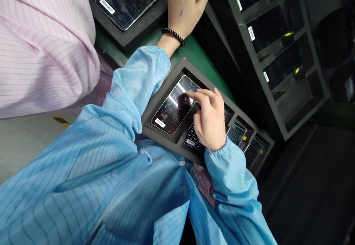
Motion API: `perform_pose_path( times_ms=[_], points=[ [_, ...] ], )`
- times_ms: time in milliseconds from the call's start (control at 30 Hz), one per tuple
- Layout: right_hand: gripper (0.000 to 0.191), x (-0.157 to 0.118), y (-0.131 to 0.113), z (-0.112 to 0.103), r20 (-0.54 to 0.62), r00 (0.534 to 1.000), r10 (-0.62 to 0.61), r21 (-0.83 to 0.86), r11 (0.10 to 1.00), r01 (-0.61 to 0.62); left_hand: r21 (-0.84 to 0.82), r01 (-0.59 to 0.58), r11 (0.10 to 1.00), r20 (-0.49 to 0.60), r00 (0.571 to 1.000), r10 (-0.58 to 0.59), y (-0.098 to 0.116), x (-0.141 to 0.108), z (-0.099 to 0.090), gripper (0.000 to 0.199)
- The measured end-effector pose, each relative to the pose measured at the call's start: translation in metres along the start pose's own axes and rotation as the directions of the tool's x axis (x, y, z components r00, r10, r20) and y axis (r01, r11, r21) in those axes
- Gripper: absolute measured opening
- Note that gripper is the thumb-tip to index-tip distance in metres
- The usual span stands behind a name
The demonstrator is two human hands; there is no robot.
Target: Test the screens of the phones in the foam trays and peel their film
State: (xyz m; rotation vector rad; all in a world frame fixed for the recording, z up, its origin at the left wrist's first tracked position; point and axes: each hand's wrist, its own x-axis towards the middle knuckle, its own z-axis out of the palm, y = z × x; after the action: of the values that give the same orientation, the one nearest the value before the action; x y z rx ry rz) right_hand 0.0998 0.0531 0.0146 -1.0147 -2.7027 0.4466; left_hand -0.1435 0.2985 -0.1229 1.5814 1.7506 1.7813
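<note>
My right hand (209,119) hovers over a grey foam tray (183,64) with its index finger stretched out and the other fingers loosely bent. The index fingertip is at the lit screen of a smartphone (172,108), which shows red grid lines and has a white label; whether it touches cannot be made out. Beneath the hand, partly hidden, lies a second phone (194,138) with a grid of boxes on its screen. My left hand (184,6), wearing a black bead bracelet (173,35), reaches to the top edge near another phone (131,1); most of its fingers are out of view.
Further phones (237,132) lie in the tray's right slots. A dark rack (280,126) on the right holds several phones with white labels and yellow tabs. Green bench surface (199,56) shows behind the tray. A person's pink striped sleeve (47,45) is close on the left.
</note>
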Motion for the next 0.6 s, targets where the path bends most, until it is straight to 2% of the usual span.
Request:
perform_pose_path(
  times_ms=[133,200,333,600],
  points=[
    [0.057,0.025,0.014,0.007,0.004,1.000,-0.008,-0.029,1.000,0.008,-0.047,-0.068,0.997,-0.035,0.997,0.066,0.000,-0.003,0.001,0.019],
    [0.057,0.034,0.019,0.012,0.028,0.999,-0.021,-0.037,0.999,0.022,-0.069,-0.107,0.992,-0.042,0.994,0.104,-0.001,-0.004,0.001,0.013],
    [0.056,0.039,0.023,0.016,0.053,0.997,-0.048,-0.088,0.995,0.053,-0.103,-0.165,0.981,-0.041,0.986,0.161,-0.008,-0.003,0.002,0.014],
    [0.048,0.028,0.015,0.013,0.055,0.994,-0.099,-0.136,0.985,0.106,-0.123,-0.194,0.973,-0.039,0.981,0.190,-0.011,-0.002,0.000,0.017]
  ],
)
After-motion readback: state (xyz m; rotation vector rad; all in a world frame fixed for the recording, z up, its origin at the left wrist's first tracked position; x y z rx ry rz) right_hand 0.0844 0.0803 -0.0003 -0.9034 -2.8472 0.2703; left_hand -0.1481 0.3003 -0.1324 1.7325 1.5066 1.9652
